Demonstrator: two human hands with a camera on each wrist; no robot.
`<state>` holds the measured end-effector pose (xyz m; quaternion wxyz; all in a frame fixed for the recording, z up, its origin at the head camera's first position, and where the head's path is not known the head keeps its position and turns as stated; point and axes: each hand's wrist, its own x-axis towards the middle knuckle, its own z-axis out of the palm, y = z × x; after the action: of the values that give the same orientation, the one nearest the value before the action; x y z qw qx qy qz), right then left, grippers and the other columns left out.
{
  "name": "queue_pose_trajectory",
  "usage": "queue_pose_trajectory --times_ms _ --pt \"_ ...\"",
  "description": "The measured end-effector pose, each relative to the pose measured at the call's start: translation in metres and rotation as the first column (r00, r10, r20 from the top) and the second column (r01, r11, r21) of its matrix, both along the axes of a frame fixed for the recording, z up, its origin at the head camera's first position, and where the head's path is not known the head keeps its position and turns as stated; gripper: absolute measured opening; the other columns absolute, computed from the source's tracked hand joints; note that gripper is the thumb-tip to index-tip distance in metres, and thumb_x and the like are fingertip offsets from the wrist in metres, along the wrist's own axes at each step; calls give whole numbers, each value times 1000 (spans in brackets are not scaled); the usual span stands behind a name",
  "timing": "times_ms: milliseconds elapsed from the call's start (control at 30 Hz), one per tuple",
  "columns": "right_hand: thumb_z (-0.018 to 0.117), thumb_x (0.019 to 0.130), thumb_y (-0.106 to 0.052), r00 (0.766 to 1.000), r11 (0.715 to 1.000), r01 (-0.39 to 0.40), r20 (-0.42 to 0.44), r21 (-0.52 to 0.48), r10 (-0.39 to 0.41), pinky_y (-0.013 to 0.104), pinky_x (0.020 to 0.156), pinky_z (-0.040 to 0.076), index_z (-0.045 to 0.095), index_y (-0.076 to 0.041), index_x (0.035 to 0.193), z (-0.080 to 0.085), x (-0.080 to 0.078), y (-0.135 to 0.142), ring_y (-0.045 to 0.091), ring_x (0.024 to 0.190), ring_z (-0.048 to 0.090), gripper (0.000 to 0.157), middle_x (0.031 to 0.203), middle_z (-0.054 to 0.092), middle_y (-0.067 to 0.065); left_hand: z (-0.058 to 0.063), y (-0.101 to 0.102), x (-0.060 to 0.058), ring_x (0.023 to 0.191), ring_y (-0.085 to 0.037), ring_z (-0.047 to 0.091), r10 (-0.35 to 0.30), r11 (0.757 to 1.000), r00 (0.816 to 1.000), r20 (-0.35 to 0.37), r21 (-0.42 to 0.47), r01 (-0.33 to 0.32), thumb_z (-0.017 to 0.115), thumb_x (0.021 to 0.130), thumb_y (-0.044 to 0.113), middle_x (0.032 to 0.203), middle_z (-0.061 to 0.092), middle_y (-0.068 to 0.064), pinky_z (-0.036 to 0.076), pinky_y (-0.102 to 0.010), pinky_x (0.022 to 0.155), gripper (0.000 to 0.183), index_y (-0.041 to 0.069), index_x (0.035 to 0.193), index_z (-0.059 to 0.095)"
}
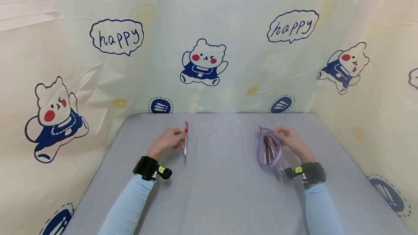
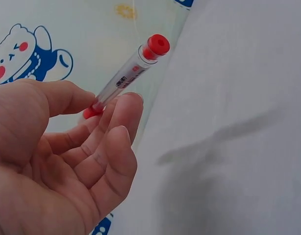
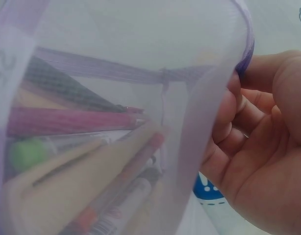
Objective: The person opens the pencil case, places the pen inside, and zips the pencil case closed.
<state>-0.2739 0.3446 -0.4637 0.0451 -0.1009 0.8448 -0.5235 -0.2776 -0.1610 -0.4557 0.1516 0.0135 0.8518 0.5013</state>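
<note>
Between thumb and fingers my left hand [image 1: 169,139] pinches a red-capped pen [image 1: 185,144] with a clear barrel, held near upright in the head view. Up close in the left wrist view, the pen [image 2: 123,81] points its red end plug toward the camera, and the thumb presses near the red cap. On the right, my right hand [image 1: 290,139] grips the purple zip edge of a see-through mesh pencil pouch [image 1: 260,151]. Several pens and pencils [image 1: 270,149] lie inside it. Through the mesh, the right wrist view shows a magenta pen [image 3: 72,121] and a green-ended one [image 3: 30,154].
Both hands are over a grey table [image 1: 222,191]. Behind it hangs a pale curtain [image 1: 241,61] printed with cartoon bears and the word "happy". The pen's shadow [image 2: 224,134] falls on the tabletop. Each wrist wears a black camera strap [image 1: 147,168].
</note>
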Motion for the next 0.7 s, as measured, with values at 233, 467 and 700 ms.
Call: queue_pose_trajectory --times_ms 233,467,700 --pt "52 101 -14 1000 1000 4 12 -24 -4 27 69 53 55 12 114 12 7 -6 9 80 58 29 100 61 19 3 23 -4 75 -19 68 -38 998 999 16 48 37 55 100 28 98 68 -13 55 -28 64 36 -1 122 60" --pt "53 100 -11 1000 1000 18 14 2 -18 27 69 53 55 13 113 32 19 -14 9 79 57 27 102 59 24 2 50 -3 77 -20 69 -97 989 995 31 118 92 56 100 29 96 67 -12 56 -27 64 39 -2 123 60" --pt "53 101 -15 1000 999 21 18 33 -22 28 71 53 56 11 115 32 19 -12 10 82 57 29 108 57 30 -2 77 -2 71 -16 67 -140 978 990 31 158 133 57 100 27 93 67 -10 55 -26 62 38 -2 123 60"
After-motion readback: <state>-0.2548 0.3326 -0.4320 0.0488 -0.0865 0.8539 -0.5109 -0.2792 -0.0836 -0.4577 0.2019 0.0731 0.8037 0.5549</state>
